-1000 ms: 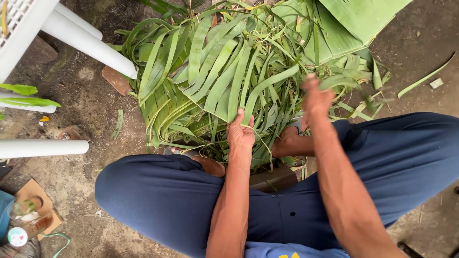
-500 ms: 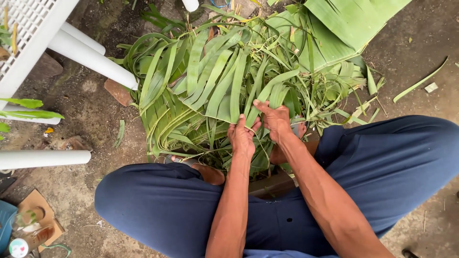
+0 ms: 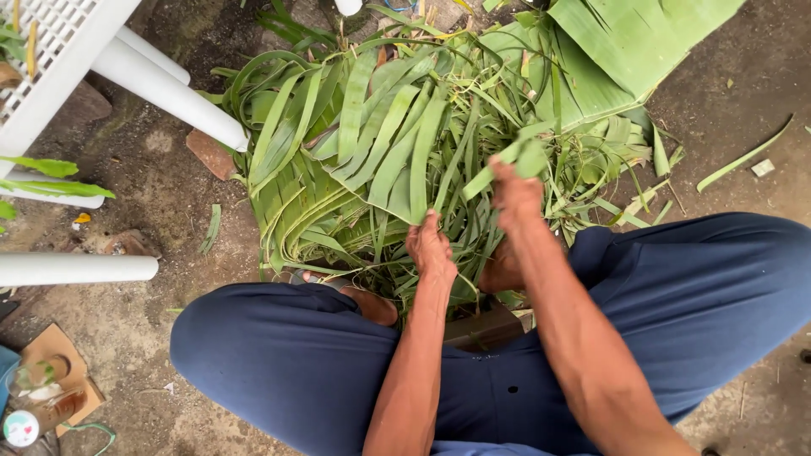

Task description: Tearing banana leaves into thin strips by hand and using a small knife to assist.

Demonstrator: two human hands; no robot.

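A big heap of long green leaf strips (image 3: 380, 152) lies on the ground in front of my knees. My left hand (image 3: 431, 245) grips the near end of one broad strip at the heap's front edge. My right hand (image 3: 515, 190) is closed around a narrower green strip (image 3: 507, 156) and holds it up a little to the right of the left hand. A wide whole banana leaf (image 3: 625, 42) lies at the back right of the heap. My legs in dark blue trousers (image 3: 287, 363) frame the bottom of the view.
White plastic furniture legs (image 3: 169, 84) and a slatted white seat (image 3: 42, 42) stand at the left. A brown stone (image 3: 207, 152) lies by the heap. Cardboard and a small container (image 3: 34, 397) sit at the lower left. Bare dirt ground (image 3: 743, 110) shows at the right.
My right hand came down from the heap's right side toward the left hand, then lifted again with a narrow strip in it. The left hand stayed on the broad strip.
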